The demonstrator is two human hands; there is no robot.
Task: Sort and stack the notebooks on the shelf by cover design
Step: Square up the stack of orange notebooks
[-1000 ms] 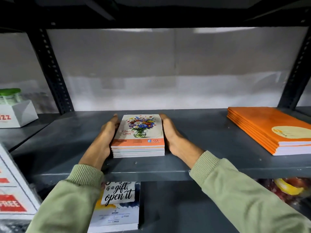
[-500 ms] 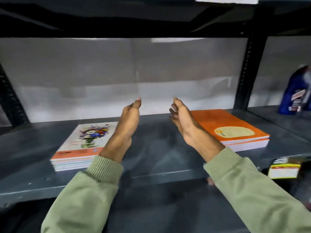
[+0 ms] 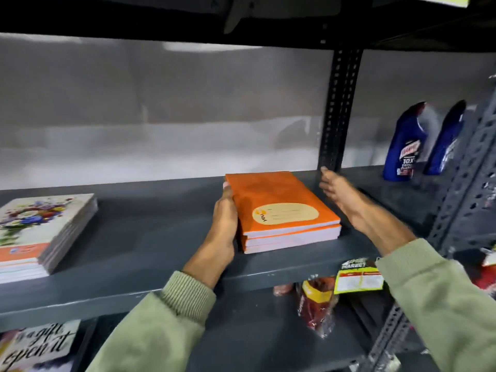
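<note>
A stack of orange notebooks (image 3: 271, 196) with a beige oval label lies on the dark grey shelf (image 3: 150, 232), right of centre. My left hand (image 3: 224, 224) presses flat against the stack's left side, fingers straight. My right hand (image 3: 339, 196) hovers to the right of the stack with fingers apart, a small gap from its right edge. A stack of floral-cover notebooks (image 3: 40, 224) with an orange band lies at the shelf's far left, away from both hands.
A perforated upright post (image 3: 339, 108) stands just behind my right hand. Two blue bottles (image 3: 405, 143) stand on the neighbouring shelf at right. Below hang packaged goods (image 3: 318, 304) and a price tag (image 3: 358, 276); a lettered notebook (image 3: 37, 345) lies lower left.
Both hands left the floral stack and moved right to the orange stack. The left hand now touches its left side; the view shifted right.
</note>
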